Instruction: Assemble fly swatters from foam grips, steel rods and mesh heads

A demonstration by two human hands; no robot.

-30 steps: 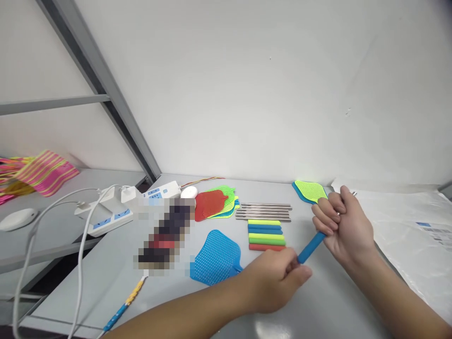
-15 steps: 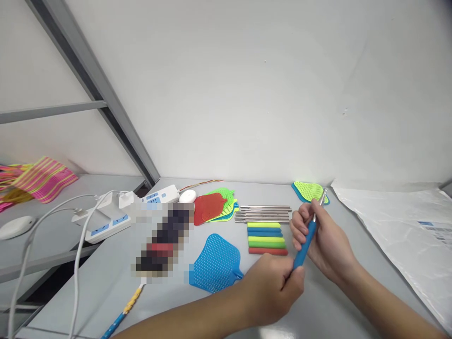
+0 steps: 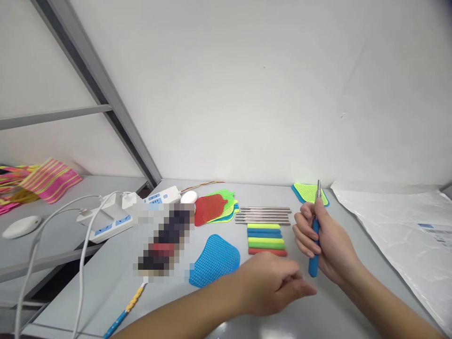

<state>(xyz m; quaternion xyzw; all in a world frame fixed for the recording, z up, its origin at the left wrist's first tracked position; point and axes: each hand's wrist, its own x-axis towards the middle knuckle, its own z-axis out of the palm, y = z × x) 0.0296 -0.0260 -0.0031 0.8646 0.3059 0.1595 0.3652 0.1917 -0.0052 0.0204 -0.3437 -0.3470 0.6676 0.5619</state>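
Note:
My right hand [image 3: 330, 240] is wrapped around a blue handle [image 3: 313, 266] with a short metal telescopic rod [image 3: 319, 188] standing out of its top, held nearly upright. Just left of the handle's lower end, my left hand [image 3: 270, 285] has its fingers curled in and the thumb pressed along them, with nothing seen in it. Partly behind that hand lies a blue fly swatter head [image 3: 216, 259]. Beyond it are a row of coloured handle sleeves [image 3: 266, 240] and a bundle of metal rods [image 3: 263, 215].
Red, green and blue swatter heads [image 3: 212, 209] lie at the back, and a yellow-green one [image 3: 310, 192] tops a blue one by the wall. A white plastic sheet [image 3: 388, 226] covers the right side. Power strips [image 3: 113, 228] and white cables [image 3: 82, 263] are at left.
My left hand has let go of the blue handle and come a little apart from it. The handle and rod have turned from slanted to nearly upright in my right hand.

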